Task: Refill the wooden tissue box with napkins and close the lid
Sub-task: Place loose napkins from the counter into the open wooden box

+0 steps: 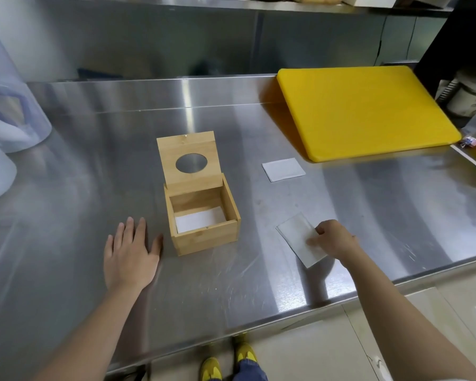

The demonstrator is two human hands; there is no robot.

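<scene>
- Centrally on the steel worktop (74, 166) sits the wooden tissue box (205, 235), its hinged lid (188, 160) swung up and leaning back, the round dispensing hole showing the metal behind it.
- Inside the box, white napkins (199, 220) lie flat at the bottom, well below the rim.
- Just left of the box, the left hand (129, 255) rests palm down on the worktop, fingers (128, 229) spread and straight, gripping nothing; the thumb is near the box's left wall without clearly touching it.
- To the right of the box, the right hand (334, 239) has its fingertips pinched on a single napkin (297, 237), which sits tilted against the worktop; whether it is fully lifted cannot be told.
- Farther back and to the right, another folded napkin (283, 169) lies flat and alone on the worktop.
- Behind that, a yellow cutting board (366, 111) lies at the back right, its far edge propped up on the raised ledge.
- At the far left stand blurred translucent plastic containers (8, 111).
- Below the worktop's near edge, yellow shoes (212, 368) show on the tiled floor.
</scene>
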